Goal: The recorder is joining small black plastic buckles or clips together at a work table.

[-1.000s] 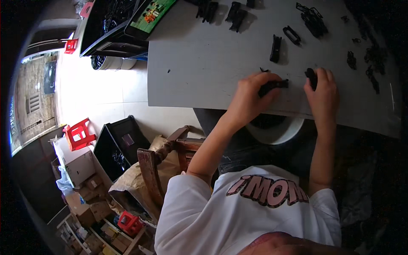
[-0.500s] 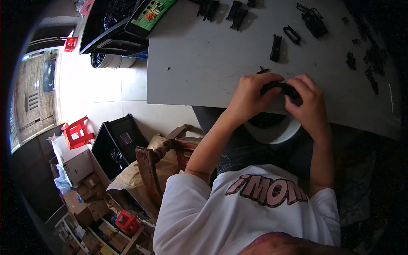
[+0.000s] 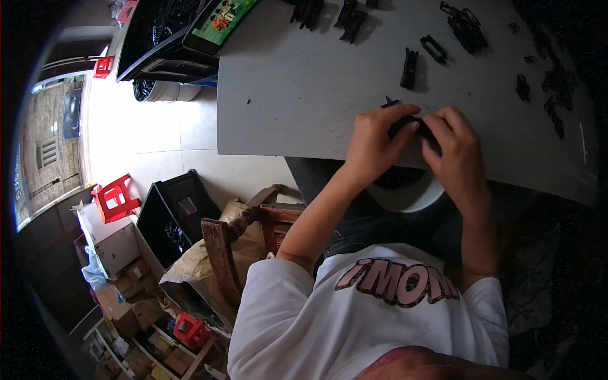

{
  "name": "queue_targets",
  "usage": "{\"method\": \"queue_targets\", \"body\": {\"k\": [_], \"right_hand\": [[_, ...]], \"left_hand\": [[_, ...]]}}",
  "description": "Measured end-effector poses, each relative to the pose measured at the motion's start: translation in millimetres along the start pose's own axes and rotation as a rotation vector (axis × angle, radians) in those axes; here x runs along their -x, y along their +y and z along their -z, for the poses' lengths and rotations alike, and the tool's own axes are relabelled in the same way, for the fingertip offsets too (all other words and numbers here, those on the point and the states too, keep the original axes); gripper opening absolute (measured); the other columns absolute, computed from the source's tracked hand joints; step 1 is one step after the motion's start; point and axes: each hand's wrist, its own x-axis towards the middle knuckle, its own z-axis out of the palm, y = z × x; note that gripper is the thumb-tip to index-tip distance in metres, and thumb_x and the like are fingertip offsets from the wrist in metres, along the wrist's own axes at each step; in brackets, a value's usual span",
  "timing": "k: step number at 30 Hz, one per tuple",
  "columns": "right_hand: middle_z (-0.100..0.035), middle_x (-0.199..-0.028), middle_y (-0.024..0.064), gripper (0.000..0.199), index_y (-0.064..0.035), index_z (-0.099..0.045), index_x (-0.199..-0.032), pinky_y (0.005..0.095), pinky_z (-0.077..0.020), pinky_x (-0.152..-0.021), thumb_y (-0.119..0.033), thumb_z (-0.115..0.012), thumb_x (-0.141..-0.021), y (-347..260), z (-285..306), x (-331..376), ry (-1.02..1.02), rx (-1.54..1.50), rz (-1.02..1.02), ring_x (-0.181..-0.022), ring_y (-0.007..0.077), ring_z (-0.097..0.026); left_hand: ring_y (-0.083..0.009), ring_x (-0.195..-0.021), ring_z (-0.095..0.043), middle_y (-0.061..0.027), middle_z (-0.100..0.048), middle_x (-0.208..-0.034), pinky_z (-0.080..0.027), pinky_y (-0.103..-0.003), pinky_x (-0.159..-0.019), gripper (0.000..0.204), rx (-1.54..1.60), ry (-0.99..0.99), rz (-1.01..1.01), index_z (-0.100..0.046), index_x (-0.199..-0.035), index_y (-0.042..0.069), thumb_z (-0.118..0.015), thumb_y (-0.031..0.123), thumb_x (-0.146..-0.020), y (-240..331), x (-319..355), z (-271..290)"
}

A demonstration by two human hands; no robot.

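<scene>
My left hand (image 3: pixel 373 140) is closed around a small black plastic part (image 3: pixel 400 126), just above the near edge of the grey table. Thumb and forefinger grip its left side. Pressed against the right end of the same part are the bent fingers of my right hand (image 3: pixel 457 144), which hide most of it. A small pointed black piece (image 3: pixel 391 102) lies beside my left fingertips. Farther back are a narrow black part (image 3: pixel 410 68) and an open-framed black part (image 3: pixel 434 49). Below my hands, a white tub (image 3: pixel 415 206) with dark contents sits under the table edge.
Black parts lie in groups at the back of the table (image 3: pixel 278 126), including a pile (image 3: pixel 467 28); loose pieces (image 3: pixel 557 88) spread along the right. A lit screen (image 3: pixel 223 22) leans by a black crate (image 3: pixel 158 57) at far left. A wooden chair (image 3: pixel 221 253) stands left of me.
My right hand has shifted slightly left, its fingers now covering more of the black part. My left hand keeps its grip. The table shifts slightly in view.
</scene>
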Motion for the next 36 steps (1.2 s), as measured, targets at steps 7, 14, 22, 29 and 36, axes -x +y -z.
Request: {"method": "queue_targets", "body": {"k": [7, 14, 22, 29, 36], "right_hand": [[-0.053, -0.097, 0.0101, 0.03, 0.0017, -0.057, -0.099, 0.0295, -0.0475, -0.066, -0.005, -0.071, -0.073, 14, -6, 4, 0.09, -0.154, -0.039, -0.083, 0.0207, -0.058], [-0.048, -0.069, -0.0012, 0.023, -0.0001, -0.056, -0.081, 0.0223, -0.0359, -0.052, -0.014, -0.073, -0.076, 34, -3, 9, -0.099, -0.619, -0.192, -0.063, 0.0055, -0.045], [-0.059, -0.096, 0.0102, 0.034, -0.001, -0.059, -0.103, 0.0294, -0.0478, -0.065, -0.009, -0.074, -0.073, 21, -6, 11, 0.106, -0.444, 0.046, -0.08, 0.0184, -0.06], [-0.058, -0.104, 0.0158, 0.035, 0.0007, -0.059, -0.107, 0.0373, -0.0505, -0.076, -0.005, -0.07, -0.075, 20, 1, 13, 0.083, 0.107, 0.244, -0.093, 0.0313, -0.06], [-0.06, -0.095, 0.0126, 0.033, 0.0043, -0.058, -0.098, 0.0321, -0.0473, -0.072, -0.006, -0.074, -0.071, 37, 6, 8, -0.251, -0.555, -0.178, -0.084, 0.021, -0.059]], "left_hand": [[-0.0154, -0.092, -0.061, -0.0083, -0.065, -0.1, -0.048, -0.029, -0.08, 0.028, 0.165, -0.034, -0.053, -0.062, -0.106, 0.0, -0.068, 0.005, -0.079, -9, 0, 0], [-0.0153, -0.095, -0.058, -0.0095, -0.064, -0.103, -0.046, -0.028, -0.083, 0.027, 0.198, -0.147, -0.095, -0.061, -0.107, -0.001, -0.067, 0.005, -0.08, -9, 4, 9], [-0.0154, -0.096, -0.059, -0.0098, -0.065, -0.106, -0.047, -0.029, -0.083, 0.027, 0.152, -0.014, -0.088, -0.061, -0.109, 0.0, -0.065, 0.008, -0.083, -7, 4, 8], [-0.0266, -0.085, -0.064, -0.0142, -0.065, -0.094, -0.048, -0.034, -0.075, 0.03, -0.123, -0.082, -0.14, -0.062, -0.108, 0.003, -0.063, 0.002, -0.077, -1, 3, 0], [-0.0244, -0.085, -0.063, -0.0123, -0.066, -0.096, -0.048, -0.032, -0.076, 0.025, 0.096, -0.093, -0.245, -0.063, -0.103, 0.002, -0.061, 0.002, -0.078, -7, 3, 6]]}}
